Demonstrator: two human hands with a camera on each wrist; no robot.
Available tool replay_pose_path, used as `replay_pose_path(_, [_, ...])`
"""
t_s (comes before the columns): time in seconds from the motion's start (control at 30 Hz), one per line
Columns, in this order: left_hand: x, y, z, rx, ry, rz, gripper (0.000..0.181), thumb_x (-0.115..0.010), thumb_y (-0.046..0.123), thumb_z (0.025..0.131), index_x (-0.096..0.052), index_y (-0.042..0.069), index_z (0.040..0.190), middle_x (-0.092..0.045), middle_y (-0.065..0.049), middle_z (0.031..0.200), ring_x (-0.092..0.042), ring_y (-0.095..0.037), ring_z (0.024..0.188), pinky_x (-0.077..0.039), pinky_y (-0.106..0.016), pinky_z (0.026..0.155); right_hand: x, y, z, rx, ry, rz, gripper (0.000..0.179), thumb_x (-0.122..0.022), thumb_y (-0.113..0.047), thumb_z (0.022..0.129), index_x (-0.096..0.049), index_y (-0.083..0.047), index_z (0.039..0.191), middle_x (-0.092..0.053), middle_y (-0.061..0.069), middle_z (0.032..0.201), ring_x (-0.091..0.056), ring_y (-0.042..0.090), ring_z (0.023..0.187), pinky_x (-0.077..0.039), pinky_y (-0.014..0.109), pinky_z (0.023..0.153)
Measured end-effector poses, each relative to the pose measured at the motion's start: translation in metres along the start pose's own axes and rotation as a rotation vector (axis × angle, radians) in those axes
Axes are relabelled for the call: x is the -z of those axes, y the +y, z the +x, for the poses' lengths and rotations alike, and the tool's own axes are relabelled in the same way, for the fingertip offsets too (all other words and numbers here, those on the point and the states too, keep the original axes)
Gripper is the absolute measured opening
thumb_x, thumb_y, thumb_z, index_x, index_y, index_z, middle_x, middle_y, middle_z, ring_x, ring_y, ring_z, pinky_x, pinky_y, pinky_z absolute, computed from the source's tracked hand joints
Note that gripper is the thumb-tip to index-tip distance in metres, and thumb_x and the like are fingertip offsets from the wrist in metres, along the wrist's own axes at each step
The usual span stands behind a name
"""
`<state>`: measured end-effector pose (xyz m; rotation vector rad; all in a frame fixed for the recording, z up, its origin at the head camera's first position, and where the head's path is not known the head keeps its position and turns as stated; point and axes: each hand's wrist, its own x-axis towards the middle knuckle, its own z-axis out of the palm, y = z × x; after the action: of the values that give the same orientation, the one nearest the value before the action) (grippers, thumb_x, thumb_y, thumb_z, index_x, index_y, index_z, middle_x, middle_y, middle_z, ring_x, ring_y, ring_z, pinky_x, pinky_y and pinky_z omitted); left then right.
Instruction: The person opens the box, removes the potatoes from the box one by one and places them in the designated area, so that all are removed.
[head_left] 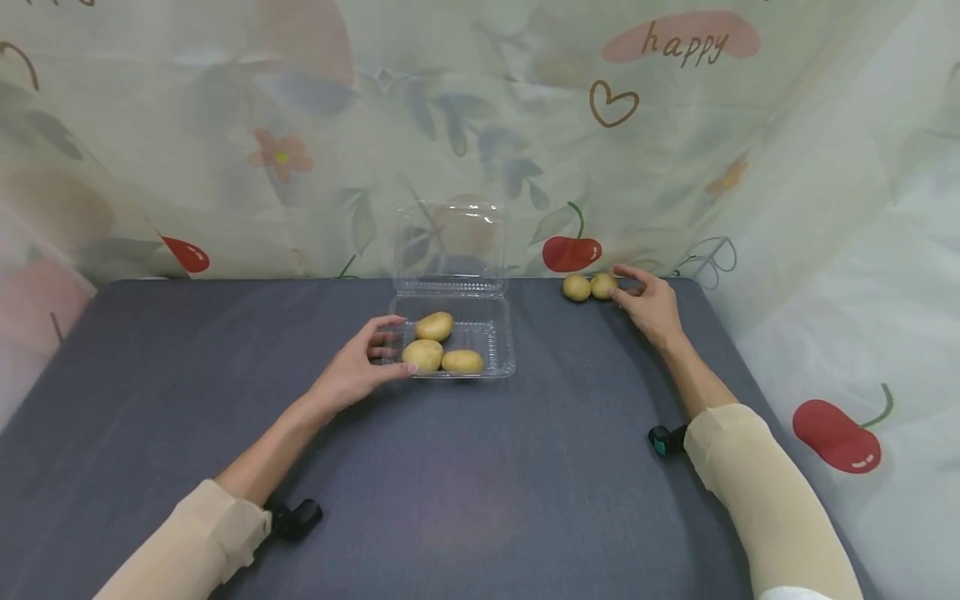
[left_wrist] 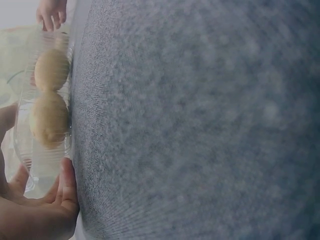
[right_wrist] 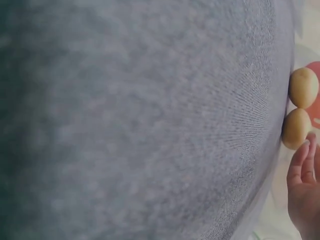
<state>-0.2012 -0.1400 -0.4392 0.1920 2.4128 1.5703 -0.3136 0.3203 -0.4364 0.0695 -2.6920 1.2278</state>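
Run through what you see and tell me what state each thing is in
Clear container: open, lid raised behind
Three potatoes: inside the container
Two potatoes: outside, side by side, at the table's far edge
Left hand: holds the container's left end
Right hand: at the rightmost potato, contact unclear

The potatoes are pale yellow-brown, the box colourless and see-through, the tabletop dark blue-grey. The sleeves are beige; the wrist cameras are black, the one at four o'clock marked green. The pale cream cloth shows red cherries, orange flowers, grey-blue leaves and, at one o'clock, a brown heart below brown lettering on pink.
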Motion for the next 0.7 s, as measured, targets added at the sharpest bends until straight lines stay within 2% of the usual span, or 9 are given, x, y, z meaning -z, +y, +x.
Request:
replay_pose_path(0.1, [0.000, 0.000, 0.000, -0.001, -0.001, 0.002, 0.078, -0.079, 0.034, 0.087, -0.036, 0.024, 0.151, -0.041, -0.017, 0.150, -0.049, -0.036, 0.129, -0.047, -0.052, 0.091, 0.000, -0.001, -0.002, 0.007, 0.009, 0.024, 0.043, -0.071, -0.022, 0.094, -0.063, -0.011, 0.135, -0.064, 0.010, 0.131, -0.059, -0.013, 0.079, -0.045, 0.015, 0.062])
replay_pose_path(0.3, [-0.001, -0.001, 0.000, -0.007, -0.002, 0.001, 0.078, -0.079, 0.034, 0.087, -0.036, 0.023, 0.152, -0.041, -0.017, 0.150, -0.049, -0.036, 0.128, -0.048, -0.052, 0.091, -0.001, -0.006, -0.009, 0.028, 0.014, 0.098, 0.039, -0.072, -0.019, 0.094, -0.065, -0.010, 0.131, -0.066, 0.007, 0.128, -0.063, -0.007, 0.079, -0.048, 0.016, 0.066])
replay_pose_path(0.5, [0.000, 0.000, 0.000, -0.010, -0.007, -0.007, 0.078, -0.078, 0.034, 0.088, -0.035, 0.022, 0.152, -0.040, -0.018, 0.151, -0.048, -0.036, 0.129, -0.047, -0.052, 0.092, 0.002, -0.011, -0.016, 0.056, -0.015, 0.117, 0.038, -0.071, -0.027, 0.094, -0.067, -0.013, 0.130, -0.066, 0.004, 0.129, -0.066, 0.000, 0.089, -0.050, 0.020, 0.071])
replay_pose_path(0.7, [0.000, 0.000, 0.000, -0.013, -0.001, 0.009, 0.078, -0.078, 0.033, 0.088, -0.035, 0.021, 0.152, -0.040, -0.018, 0.150, -0.048, -0.037, 0.129, -0.047, -0.052, 0.092, 0.003, -0.026, -0.023, 0.066, -0.055, 0.156, 0.038, -0.072, -0.027, 0.094, -0.067, -0.014, 0.129, -0.067, 0.009, 0.125, -0.067, 0.009, 0.091, -0.048, 0.019, 0.072])
